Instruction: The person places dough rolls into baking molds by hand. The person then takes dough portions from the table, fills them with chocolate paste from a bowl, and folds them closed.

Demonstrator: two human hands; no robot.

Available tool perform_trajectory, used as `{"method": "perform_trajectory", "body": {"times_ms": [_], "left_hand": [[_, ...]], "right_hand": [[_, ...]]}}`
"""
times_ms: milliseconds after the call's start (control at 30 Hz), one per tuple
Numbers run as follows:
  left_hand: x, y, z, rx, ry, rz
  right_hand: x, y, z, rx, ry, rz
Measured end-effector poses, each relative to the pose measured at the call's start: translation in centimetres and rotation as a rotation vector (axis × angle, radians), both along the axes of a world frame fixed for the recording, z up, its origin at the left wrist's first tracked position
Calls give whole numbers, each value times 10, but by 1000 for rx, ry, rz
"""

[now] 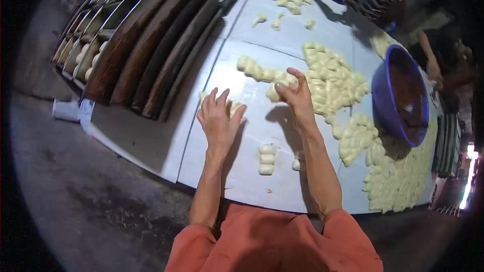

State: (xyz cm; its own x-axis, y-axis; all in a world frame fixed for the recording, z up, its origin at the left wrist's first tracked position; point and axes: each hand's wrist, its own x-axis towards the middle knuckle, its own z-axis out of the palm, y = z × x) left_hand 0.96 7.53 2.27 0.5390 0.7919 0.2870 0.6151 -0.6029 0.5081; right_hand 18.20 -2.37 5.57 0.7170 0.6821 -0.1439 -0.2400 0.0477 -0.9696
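Orange sleeves [272, 244] come up from below. The left hand [219, 118] lies flat on the white table [242, 171], fingers spread over a dough piece [235, 106]. The right hand [296, 95] pinches another dough lump [275, 92] at its fingertips. Three rolled pieces [266, 159] sit nearer, between the forearms. A blue basin [401, 95] stands right.

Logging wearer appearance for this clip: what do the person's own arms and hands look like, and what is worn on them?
Both forearms are bare and come in from the lower edge. The left hand and right hand wear no gloves; no rings, watch or bracelets can be made out. Short orange sleeves cover the upper arms, loose and plain, with no visible markings.
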Motion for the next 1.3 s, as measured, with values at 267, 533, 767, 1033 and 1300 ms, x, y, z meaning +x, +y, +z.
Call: {"method": "perform_trajectory", "body": {"times_ms": [267,533,767,1033,1300], "left_hand": [[64,-91,43,-943,-453,-456],[141,-217,53,-600,-841,-738],[199,-308,52,-1045,-950,-824],[179,-261,46,-1131,-318,-788],[152,-236,30,-1072,-208,-672]], "right_hand": [[1,-118,15,156,222,31],[15,-226,40,242,144,-226],[64,-284,76,444,372,-232],[264,-351,72,-323,-420,-352],[310,-361,31,-925,-664,186]]}}
